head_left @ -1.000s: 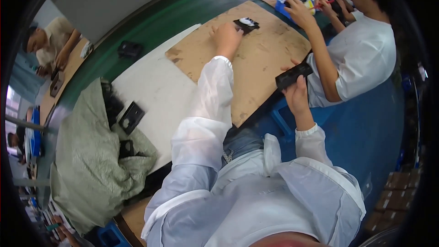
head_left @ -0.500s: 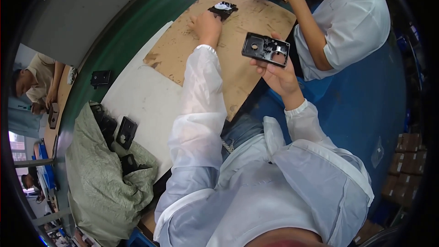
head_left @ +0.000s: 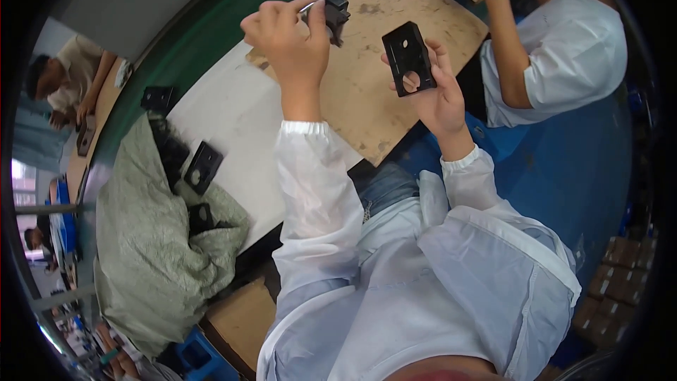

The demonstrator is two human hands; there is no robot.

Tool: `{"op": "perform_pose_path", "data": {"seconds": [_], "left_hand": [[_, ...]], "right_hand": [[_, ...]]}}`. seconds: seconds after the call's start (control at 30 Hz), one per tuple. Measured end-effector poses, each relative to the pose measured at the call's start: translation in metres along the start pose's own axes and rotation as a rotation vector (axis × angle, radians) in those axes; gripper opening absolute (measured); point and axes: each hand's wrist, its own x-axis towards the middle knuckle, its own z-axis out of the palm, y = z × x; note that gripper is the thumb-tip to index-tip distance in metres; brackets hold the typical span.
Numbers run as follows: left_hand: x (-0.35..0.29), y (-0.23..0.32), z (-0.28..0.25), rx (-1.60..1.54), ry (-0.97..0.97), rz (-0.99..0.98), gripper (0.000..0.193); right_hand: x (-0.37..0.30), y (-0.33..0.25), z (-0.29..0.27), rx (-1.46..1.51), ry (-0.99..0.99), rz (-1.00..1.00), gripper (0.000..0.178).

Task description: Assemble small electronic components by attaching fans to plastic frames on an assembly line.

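My right hand (head_left: 443, 102) holds a black rectangular plastic casing (head_left: 407, 55), fingers behind it and thumb at its edge. The casing stands tilted, and it has a small hole near the top and a larger one near the bottom. My left hand (head_left: 290, 46) is raised at the far left edge of the cardboard, fingers bent round another black plastic part (head_left: 337, 13). A shiny, light edge shows near the fingertips, and the hand hides much of this part. The two parts are apart.
A brown cardboard sheet (head_left: 384, 106) lies over a white sheet (head_left: 240, 109) on the green table. At left, a pale green woven sack (head_left: 155, 261) holds black casings; one casing (head_left: 203, 167) lies at its mouth, another (head_left: 157, 99) beyond. A co-worker's arm (head_left: 509, 53) is at right.
My left hand has lifted the black part off the cardboard and brought it left. The casing in my right hand has turned from its hollow inside to its flatter face. The view has shifted.
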Motion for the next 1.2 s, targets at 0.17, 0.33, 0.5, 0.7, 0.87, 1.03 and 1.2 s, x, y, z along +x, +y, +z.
{"op": "perform_pose_path", "data": {"seconds": [0.17,0.33,0.5,0.7,0.87,1.03,1.2], "left_hand": [[-0.020,0.012,-0.083,-0.404,0.120,-0.389,0.014],[-0.041,0.015,-0.126,-0.704,0.243,-0.611,0.023],[-0.057,0.009,-0.147,-1.000,0.475,-0.747,0.034],[-0.059,0.011,-0.156,-1.157,0.461,-0.878,0.040],[-0.057,0.013,-0.154,-1.180,0.478,-0.913,0.038],[-0.058,0.012,-0.155,-1.199,0.475,-0.916,0.035],[-0.055,0.014,-0.154,-1.225,0.436,-0.943,0.034]], "right_hand": [[0.016,0.024,0.059,0.001,-0.185,-0.044,0.062],[0.011,0.038,0.108,-0.069,-0.311,-0.030,0.068],[-0.005,0.054,0.140,-0.280,-0.368,0.004,0.077],[-0.014,0.068,0.157,-0.344,-0.422,-0.078,0.072],[-0.013,0.071,0.158,-0.329,-0.465,-0.096,0.068],[-0.014,0.071,0.155,-0.318,-0.448,-0.087,0.068],[-0.013,0.069,0.155,-0.316,-0.424,-0.077,0.069]]}}
